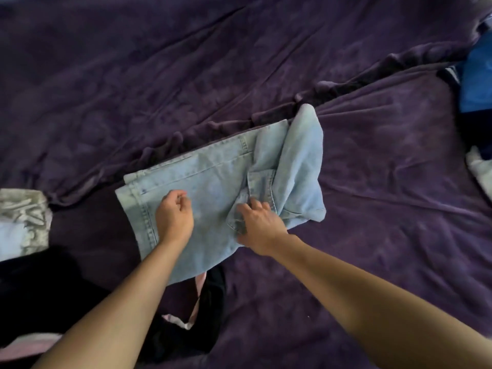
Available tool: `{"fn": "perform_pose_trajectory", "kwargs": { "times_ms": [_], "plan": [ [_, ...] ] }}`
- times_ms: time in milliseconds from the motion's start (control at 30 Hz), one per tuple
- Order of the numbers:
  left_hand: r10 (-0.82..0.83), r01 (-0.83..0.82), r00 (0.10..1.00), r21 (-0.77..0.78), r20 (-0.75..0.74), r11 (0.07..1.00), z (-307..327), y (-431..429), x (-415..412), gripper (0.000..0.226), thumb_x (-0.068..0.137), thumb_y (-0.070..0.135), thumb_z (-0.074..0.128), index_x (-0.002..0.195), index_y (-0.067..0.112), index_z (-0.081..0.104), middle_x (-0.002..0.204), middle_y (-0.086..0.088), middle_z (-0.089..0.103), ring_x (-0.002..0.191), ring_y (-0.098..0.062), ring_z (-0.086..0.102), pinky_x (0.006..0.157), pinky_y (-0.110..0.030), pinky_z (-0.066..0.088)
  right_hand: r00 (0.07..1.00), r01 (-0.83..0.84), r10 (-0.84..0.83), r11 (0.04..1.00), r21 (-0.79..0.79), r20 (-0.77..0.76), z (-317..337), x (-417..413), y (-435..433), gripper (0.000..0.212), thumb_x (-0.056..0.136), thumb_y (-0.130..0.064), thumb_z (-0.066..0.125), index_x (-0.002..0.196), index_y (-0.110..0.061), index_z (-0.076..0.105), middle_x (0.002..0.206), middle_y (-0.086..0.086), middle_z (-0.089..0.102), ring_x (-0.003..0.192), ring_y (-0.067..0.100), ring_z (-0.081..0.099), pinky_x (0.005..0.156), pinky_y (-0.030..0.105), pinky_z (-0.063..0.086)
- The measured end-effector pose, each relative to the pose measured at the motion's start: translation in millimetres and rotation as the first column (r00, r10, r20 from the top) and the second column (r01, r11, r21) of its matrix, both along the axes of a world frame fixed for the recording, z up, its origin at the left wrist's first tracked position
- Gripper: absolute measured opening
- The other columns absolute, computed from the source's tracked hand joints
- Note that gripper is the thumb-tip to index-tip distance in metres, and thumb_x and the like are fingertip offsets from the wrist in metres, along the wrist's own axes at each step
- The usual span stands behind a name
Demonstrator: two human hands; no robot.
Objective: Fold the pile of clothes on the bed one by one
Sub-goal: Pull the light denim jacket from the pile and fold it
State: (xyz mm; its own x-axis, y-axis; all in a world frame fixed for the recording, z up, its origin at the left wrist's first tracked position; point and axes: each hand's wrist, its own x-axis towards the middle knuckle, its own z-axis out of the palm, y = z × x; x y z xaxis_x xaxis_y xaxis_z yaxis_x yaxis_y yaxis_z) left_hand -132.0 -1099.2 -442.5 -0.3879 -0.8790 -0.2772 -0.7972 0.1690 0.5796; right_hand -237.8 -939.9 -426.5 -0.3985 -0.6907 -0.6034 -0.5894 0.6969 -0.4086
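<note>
A light blue denim garment (213, 182) lies in the middle of the purple bed cover (372, 182), partly folded, with a sleeve and cuff bunched at its right end. My left hand (174, 217) rests on the left part of the denim with its fingers curled in and nothing visibly held. My right hand (259, 225) lies on the crumpled cuff, its fingers pinching that denim fold.
Black clothes with pink trim (186, 328) lie under and before the denim at the near left. A pale patterned cloth (24, 217) sits at the left edge. Blue fabric (476, 75) and a white piece (479, 171) lie at the right edge.
</note>
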Motion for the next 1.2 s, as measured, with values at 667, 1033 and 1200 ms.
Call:
{"fn": "perform_pose_trajectory", "kwargs": {
  "times_ms": [667, 1033, 1200],
  "plan": [
    [-0.704, 0.691, 0.705, 0.138, 0.084, 0.709, -39, 87, -11, 0.043, 0.101, 0.032, 0.037, 0.143, 0.027, 0.041, 0.157, -0.004, 0.021, 0.142, -0.021, 0.024, 0.113, -0.039, 0.028, 0.595, 0.780, -0.718, 0.624, -0.045, 0.362, -11, -122, 47, 0.040, 0.069, -0.018, 0.084, 0.101, -0.020, 0.060, 0.096, -0.002, 0.069, 0.089, 0.018, 0.068, 0.070, 0.033, 0.057],
    [0.301, -0.303, 0.953, -0.047, -0.040, 0.952, 37, -22, 144, 0.019, 0.093, 0.007, 0.052, 0.100, -0.001, 0.068, 0.097, -0.021, 0.068, 0.094, -0.034, 0.064, 0.082, -0.037, 0.045, 0.970, 0.148, -0.195, 0.949, -0.279, -0.147, 104, 35, -86, 0.037, 0.085, -0.025, 0.060, 0.110, -0.015, 0.035, 0.083, 0.006, 0.049, 0.071, 0.030, 0.045, 0.064, 0.036, 0.034],
    [0.425, -0.426, 0.905, -0.043, -0.025, 0.904, 49, -52, 208, 0.024, 0.093, 0.009, 0.050, 0.106, 0.001, 0.067, 0.103, -0.020, 0.068, 0.101, -0.036, 0.061, 0.088, -0.036, 0.044, 0.985, -0.047, 0.064, 0.993, -0.108, 0.159, 56, 141, -145, 0.047, 0.088, -0.024, 0.065, 0.126, -0.010, 0.041, 0.118, 0.014, 0.058, 0.109, 0.036, 0.056, 0.081, 0.039, 0.043]
  ]
}}
